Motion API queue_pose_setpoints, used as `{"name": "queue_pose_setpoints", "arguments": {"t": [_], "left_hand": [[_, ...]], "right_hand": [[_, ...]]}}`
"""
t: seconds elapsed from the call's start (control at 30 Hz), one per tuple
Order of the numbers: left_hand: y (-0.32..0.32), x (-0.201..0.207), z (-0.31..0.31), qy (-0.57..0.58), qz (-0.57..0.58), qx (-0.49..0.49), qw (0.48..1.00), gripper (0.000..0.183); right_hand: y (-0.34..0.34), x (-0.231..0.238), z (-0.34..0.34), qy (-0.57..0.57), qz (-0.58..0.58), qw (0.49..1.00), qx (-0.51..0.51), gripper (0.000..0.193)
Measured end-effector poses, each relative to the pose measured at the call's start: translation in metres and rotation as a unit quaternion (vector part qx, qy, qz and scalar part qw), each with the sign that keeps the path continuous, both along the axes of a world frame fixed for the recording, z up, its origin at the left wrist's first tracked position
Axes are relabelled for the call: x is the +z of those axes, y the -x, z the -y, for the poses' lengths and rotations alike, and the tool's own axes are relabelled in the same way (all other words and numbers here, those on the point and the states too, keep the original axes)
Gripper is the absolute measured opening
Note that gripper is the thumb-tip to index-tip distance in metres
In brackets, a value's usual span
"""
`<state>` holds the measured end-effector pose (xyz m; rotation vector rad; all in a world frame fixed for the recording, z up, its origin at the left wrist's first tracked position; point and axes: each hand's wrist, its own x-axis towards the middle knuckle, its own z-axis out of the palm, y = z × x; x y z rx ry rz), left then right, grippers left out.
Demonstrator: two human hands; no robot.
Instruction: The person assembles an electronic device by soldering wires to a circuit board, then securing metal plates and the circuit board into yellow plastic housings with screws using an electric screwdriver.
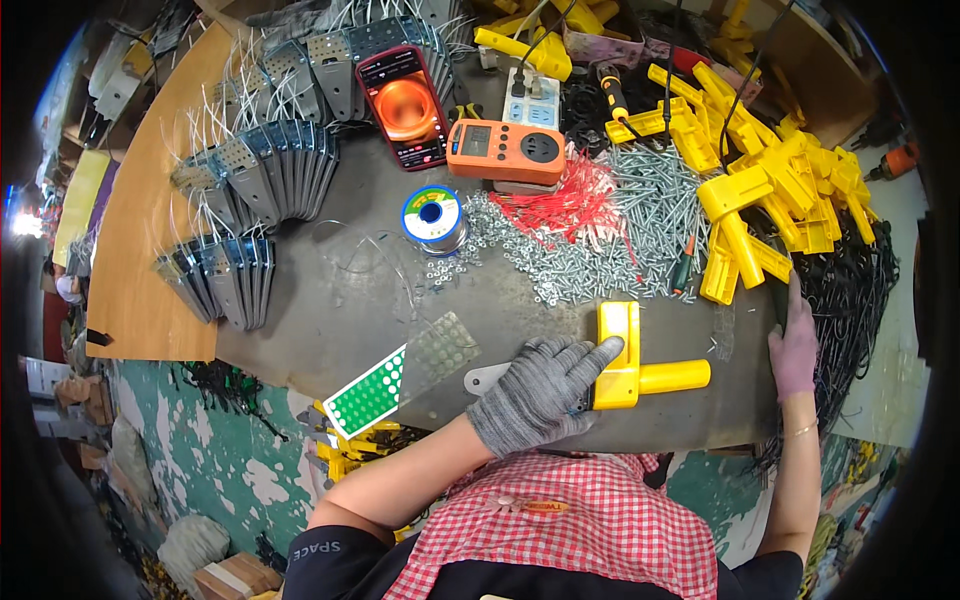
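My left hand (540,393), in a grey knitted glove, is closed over the metal plate (486,379) of a yellow plastic handle piece (620,357). Its thumb presses on the yellow body, and the piece's round grip points right. Part of the plate is hidden under the glove. At the right table edge my right hand (795,347), in a thin purple glove, reaches away with its fingers stretched out. Their tips come close to the pile of yellow plastic handle shells (745,225) and the bundle of black cables (850,310). Nothing shows in that hand.
Screws (640,220) lie heaped beside red wires (570,200). A solder spool (433,217), phone (403,108), orange socket meter (506,150) and green-handled screwdriver (685,265) are around them. Metal plates with white wires (265,175) stand at left. A green-and-white sheet (367,393) overlaps the near edge.
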<state>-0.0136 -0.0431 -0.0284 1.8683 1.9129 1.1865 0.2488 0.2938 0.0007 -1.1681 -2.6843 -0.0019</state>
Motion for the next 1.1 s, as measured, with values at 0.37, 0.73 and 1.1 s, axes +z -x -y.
{"name": "queue_pose_setpoints", "arguments": {"t": [0.37, 0.73, 1.1], "left_hand": [[-0.003, -0.001, 0.0, 0.035, 0.005, 0.009, 0.999, 0.099], [0.007, 0.015, 0.004, 0.052, 0.004, 0.013, 0.999, 0.096], [0.005, 0.011, 0.003, 0.058, 0.002, 0.01, 0.998, 0.095]], "right_hand": [[0.031, 0.034, 0.059, 0.735, -0.436, 0.518, -0.036, 0.05], [0.094, 0.027, 0.09, 0.701, -0.632, 0.314, -0.103, 0.016], [0.082, -0.011, 0.105, 0.636, -0.719, 0.273, -0.059, 0.023]]}}
